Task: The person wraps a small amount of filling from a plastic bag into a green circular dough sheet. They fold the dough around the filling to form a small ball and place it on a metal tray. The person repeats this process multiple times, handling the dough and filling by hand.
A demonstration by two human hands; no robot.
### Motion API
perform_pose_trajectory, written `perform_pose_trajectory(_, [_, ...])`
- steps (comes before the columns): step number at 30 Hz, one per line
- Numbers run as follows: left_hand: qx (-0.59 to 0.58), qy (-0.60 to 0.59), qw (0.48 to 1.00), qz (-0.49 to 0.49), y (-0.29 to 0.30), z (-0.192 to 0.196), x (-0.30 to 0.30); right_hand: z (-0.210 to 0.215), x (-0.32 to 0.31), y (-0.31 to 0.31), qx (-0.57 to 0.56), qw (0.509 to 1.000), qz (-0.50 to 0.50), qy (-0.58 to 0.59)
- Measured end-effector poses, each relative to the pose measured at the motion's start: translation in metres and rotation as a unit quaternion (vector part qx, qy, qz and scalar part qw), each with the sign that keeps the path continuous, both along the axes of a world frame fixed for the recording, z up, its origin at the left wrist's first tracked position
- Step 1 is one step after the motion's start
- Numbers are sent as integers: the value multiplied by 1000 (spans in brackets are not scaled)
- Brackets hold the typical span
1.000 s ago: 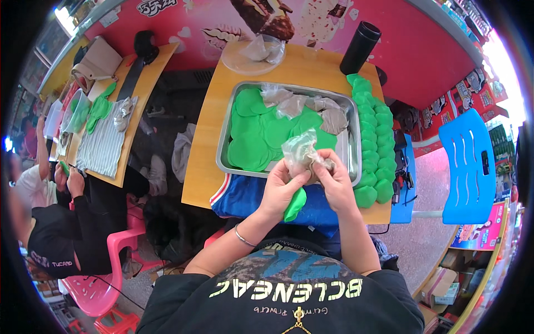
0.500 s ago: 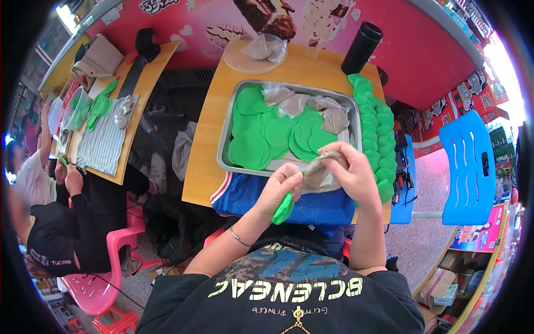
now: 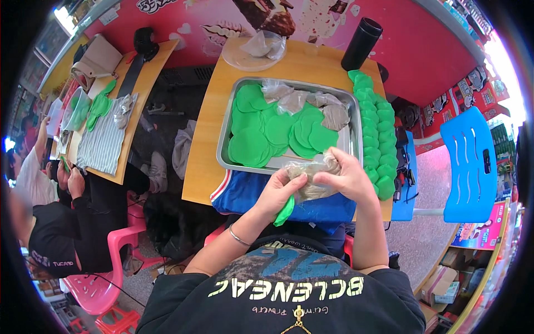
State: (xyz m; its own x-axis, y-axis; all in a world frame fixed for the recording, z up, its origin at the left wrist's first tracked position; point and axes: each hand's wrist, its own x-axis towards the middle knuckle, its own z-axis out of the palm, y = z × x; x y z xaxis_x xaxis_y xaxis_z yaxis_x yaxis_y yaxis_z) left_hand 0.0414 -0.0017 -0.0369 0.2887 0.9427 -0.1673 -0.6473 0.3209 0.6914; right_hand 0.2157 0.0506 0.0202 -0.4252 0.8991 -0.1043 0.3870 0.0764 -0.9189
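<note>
The person's left hand is closed, thumb and fingers pinching one side of a crumpled, clear plastic bag of grey-brown stuff. A small, soft, bright-green piece also sits in this hand, hanging out below the fingers. The right hand grips the bag's other side, its thumb pointing toward the left thumb. The bag is between the two hands, in front of the near edge of a rectangular silvery metal tray and above a shiny blue cloth. In the tray lie flat, round, bright-green sheets, overlapping, with more grey-brown plastic bags along its far side. Right of the tray, plump green pieces line the light-brown wooden table.
</note>
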Motion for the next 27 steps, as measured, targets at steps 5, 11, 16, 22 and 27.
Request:
perform_pose_trajectory(5, [68,99,993,15,4,4,-8,-5,-5,-8,-209,963,97,140])
perform_pose_trajectory(11, [-23,-41,997,65,12,5,-28,-16,2,-10,-285,940,53,179])
perform_pose_trajectory(16, [28,35,998,55,7,10,-30,-19,0,-15,-246,910,-18,334])
perform_pose_trajectory(22, [16,-68,997,36,8,3,-26,-16,1,-23,-178,911,-49,370])
perform_pose_trajectory(27, [29,-42,995,81,8,12,-24,-6,-8,-31,-98,935,-132,314])
